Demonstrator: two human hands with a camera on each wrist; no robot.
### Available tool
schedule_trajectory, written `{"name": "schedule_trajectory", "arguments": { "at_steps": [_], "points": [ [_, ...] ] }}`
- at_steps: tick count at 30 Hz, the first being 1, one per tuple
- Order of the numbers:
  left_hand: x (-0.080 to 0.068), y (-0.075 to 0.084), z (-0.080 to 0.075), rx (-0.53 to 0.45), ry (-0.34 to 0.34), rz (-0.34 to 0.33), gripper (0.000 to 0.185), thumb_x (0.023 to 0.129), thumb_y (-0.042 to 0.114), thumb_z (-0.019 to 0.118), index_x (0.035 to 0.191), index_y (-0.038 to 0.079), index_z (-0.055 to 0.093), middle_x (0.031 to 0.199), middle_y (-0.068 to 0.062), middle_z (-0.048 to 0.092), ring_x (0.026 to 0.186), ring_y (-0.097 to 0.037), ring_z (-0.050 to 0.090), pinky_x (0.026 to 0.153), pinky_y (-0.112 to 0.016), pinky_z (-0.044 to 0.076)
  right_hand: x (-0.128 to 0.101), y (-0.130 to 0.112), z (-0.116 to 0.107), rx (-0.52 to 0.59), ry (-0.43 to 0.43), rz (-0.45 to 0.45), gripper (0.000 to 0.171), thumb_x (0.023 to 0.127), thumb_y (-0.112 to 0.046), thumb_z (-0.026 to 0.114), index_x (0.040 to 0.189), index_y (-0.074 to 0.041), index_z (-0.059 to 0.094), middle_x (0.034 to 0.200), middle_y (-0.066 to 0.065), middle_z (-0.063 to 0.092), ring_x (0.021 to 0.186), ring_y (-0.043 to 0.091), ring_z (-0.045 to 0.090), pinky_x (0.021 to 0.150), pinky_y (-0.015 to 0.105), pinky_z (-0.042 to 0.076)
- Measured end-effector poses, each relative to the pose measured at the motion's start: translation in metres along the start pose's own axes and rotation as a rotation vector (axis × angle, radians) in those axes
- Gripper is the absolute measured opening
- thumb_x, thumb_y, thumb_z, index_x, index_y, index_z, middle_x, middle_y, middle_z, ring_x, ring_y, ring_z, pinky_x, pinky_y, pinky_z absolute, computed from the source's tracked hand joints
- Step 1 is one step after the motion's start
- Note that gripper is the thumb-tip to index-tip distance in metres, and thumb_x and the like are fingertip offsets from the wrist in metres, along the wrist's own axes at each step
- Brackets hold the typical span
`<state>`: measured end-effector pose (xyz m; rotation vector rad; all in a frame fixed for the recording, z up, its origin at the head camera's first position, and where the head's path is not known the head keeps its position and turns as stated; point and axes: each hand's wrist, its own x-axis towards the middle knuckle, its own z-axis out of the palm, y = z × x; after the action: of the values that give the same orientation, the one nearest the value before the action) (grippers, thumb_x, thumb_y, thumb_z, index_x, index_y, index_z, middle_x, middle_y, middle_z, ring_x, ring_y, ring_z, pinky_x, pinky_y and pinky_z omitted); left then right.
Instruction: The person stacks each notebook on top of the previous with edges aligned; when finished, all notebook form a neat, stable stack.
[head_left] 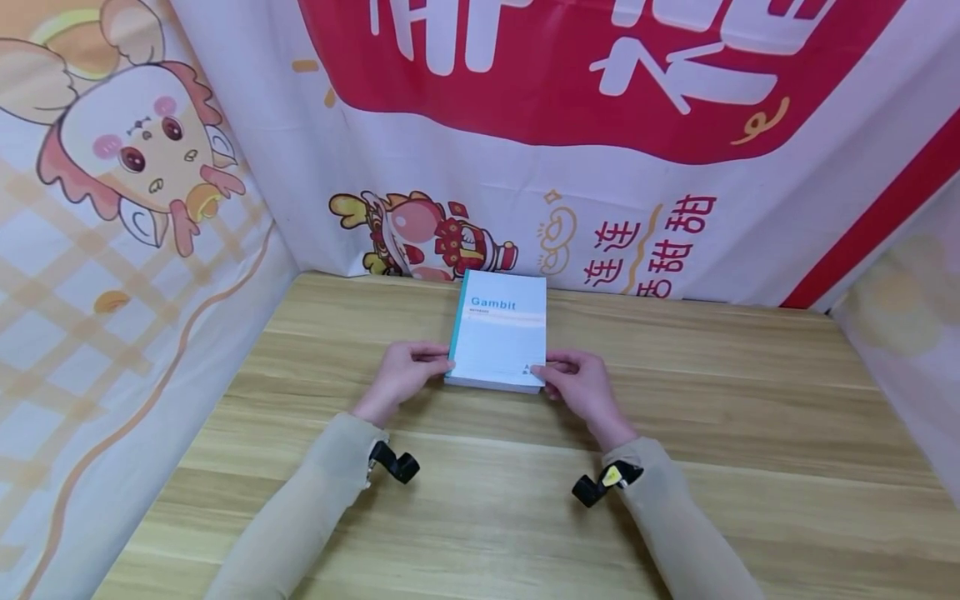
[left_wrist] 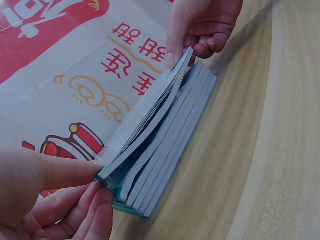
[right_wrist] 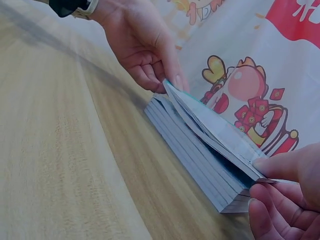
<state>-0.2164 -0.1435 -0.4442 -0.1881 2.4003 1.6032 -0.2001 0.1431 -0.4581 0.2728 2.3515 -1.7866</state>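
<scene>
A stack of thin white notebooks with teal spines [head_left: 498, 332], the top one marked "Gambit", lies on the wooden table [head_left: 480, 500]. My left hand [head_left: 405, 371] pinches the near left corner of the top notebook [left_wrist: 150, 125] and lifts it a little off the stack [left_wrist: 170, 160]. My right hand [head_left: 581, 382] pinches the near right corner of that same notebook [right_wrist: 215, 127]. In the right wrist view the lifted cover tilts up above the stack [right_wrist: 195, 160], with thumb on top and fingers beneath.
Printed cloth banners with cartoon figures and red lettering [head_left: 525, 125] hang behind the table and at both sides. Black wrist cameras [head_left: 393, 462] sit on both sleeves. Bare wood lies in front of the stack.
</scene>
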Motion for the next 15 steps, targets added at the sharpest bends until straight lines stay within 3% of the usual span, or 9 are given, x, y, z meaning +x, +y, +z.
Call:
{"name": "schedule_trajectory", "arguments": {
  "at_steps": [15],
  "points": [
    [0.0008,-0.0031,0.0025,0.021,0.031,-0.025,0.030,0.094,0.021,0.076,0.123,0.015,0.073,0.119,-0.004,0.068,0.111,-0.023,0.061,0.096,-0.041,0.051,0.0063,0.0040,0.0055,-0.009,0.018,0.002,0.036,0.090,-0.025,0.081,0.120,-0.008,0.070,0.099,0.011,0.070,0.080,0.022,0.067,0.069,0.031,0.059]
  ]
}}
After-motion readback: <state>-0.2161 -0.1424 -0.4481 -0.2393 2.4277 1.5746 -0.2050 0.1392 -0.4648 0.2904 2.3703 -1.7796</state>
